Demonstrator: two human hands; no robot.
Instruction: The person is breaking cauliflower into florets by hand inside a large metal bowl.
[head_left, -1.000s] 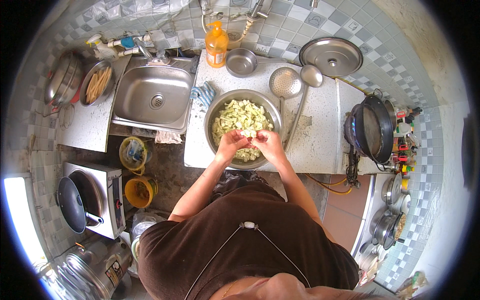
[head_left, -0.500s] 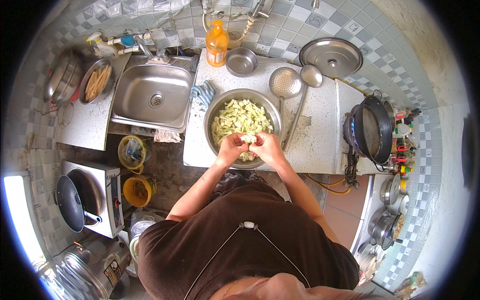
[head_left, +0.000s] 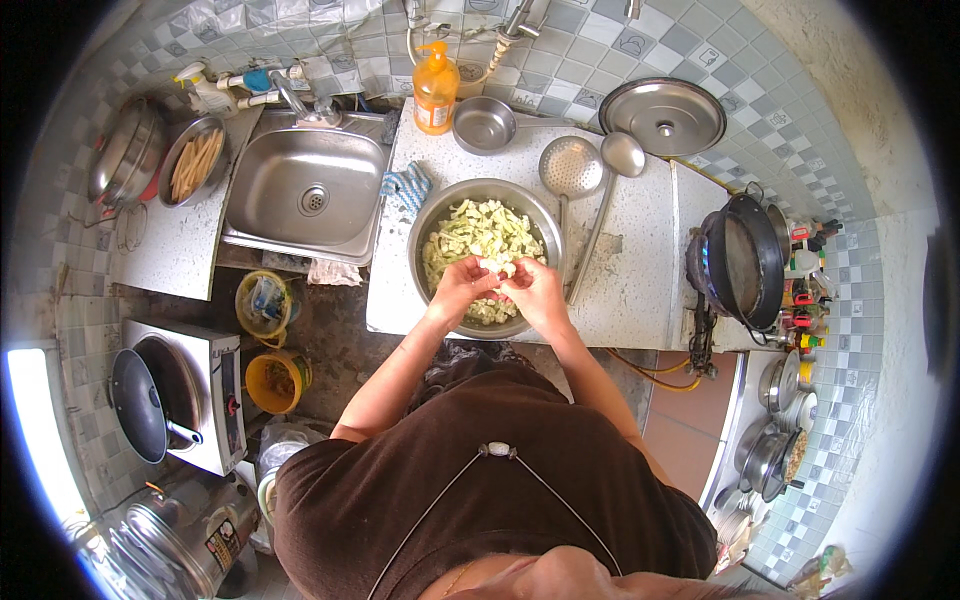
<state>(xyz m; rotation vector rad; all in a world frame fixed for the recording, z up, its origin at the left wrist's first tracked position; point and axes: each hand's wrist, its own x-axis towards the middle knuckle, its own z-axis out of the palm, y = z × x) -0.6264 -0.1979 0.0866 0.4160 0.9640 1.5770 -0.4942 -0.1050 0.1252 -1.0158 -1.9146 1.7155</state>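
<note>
A wide steel bowl [head_left: 412, 243] on the white speckled counter holds many pale green-white cauliflower pieces [head_left: 488, 222]. Over its near half, my left hand [head_left: 462, 290] and my right hand [head_left: 536, 296] meet, fingertips close together. Between them they grip a cauliflower floret [head_left: 497, 266], its pale head facing away from me. My fingers are bent around its stem side, which they partly hide. Both wrists cross above the bowl's near rim.
Right of the bowl lie a skimmer [head_left: 571, 168] and a ladle [head_left: 622, 156]. Behind are a small saucepan [head_left: 484, 126], an orange pump bottle [head_left: 436, 90] and a blue-white cloth [head_left: 406, 187]. A sink [head_left: 304, 185] is left; a black wok [head_left: 745, 262] sits far right.
Both hands have shifted slightly while still pinching the floret. Its head has turned and sits a little lower between my fingers.
</note>
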